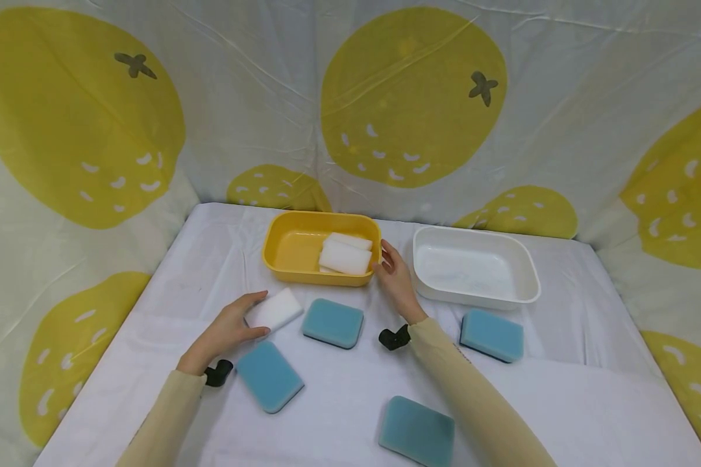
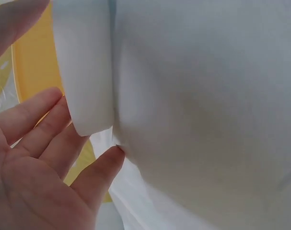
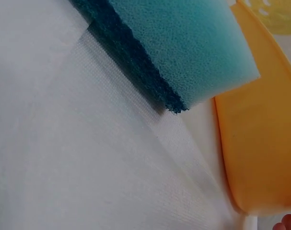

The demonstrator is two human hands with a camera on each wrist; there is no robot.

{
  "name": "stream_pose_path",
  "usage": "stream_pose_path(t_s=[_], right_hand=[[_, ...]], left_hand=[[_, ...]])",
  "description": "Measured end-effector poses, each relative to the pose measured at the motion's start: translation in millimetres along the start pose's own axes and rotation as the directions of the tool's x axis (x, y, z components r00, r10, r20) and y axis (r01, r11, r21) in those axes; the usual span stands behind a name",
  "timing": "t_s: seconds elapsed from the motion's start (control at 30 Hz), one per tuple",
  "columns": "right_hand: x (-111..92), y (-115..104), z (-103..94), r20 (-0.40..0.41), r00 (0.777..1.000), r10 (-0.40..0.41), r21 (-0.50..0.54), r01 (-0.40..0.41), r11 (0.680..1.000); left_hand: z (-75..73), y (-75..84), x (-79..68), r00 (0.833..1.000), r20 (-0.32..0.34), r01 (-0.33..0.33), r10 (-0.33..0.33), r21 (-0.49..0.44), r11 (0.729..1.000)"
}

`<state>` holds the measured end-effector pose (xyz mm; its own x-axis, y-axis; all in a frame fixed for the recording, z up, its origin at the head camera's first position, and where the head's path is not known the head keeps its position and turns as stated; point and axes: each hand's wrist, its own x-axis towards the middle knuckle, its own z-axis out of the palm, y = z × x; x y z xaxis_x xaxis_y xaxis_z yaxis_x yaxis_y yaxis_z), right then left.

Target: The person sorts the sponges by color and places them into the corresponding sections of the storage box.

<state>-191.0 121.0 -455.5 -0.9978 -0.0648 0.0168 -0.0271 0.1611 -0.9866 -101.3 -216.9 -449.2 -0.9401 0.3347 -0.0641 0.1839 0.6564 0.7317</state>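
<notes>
On the table, my left hand grips a white sponge by its left end, thumb on the near edge and fingers on the far one. The left wrist view shows the fingers against this sponge, which lies flat on the cloth. My right hand holds the right end of a yellow tub, with the thumb at its rim. Several white sponges are stacked in the tub's right half. A blue sponge with a dark scouring side underneath lies just in front of it.
A white tub stands to the right of the yellow one. More blue sponges lie about: one by my left wrist, one before the white tub and one near the front. A lemon-print curtain hangs behind the table.
</notes>
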Motion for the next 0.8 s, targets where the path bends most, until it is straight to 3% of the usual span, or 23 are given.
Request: stream_pose_path(t_s=[0.33,0.57,0.8], right_hand=[[0,3,1.8,0.023,0.999,-0.025,0.068,0.024,0.997],[-12,-17,1.1,0.052,0.998,-0.038,0.100,0.033,0.994],[-4,6,2.7,0.032,0.998,-0.057,0.104,0.054,0.993]], left_hand=[[0.5,5.5,-1.5,1.000,0.006,0.004,-0.004,0.050,0.999],[3.1,2.2,-1.3,1.000,0.014,-0.006,0.005,0.073,0.997],[3.6,4.0,-0.6,1.000,0.007,0.009,-0.009,0.081,0.997]])
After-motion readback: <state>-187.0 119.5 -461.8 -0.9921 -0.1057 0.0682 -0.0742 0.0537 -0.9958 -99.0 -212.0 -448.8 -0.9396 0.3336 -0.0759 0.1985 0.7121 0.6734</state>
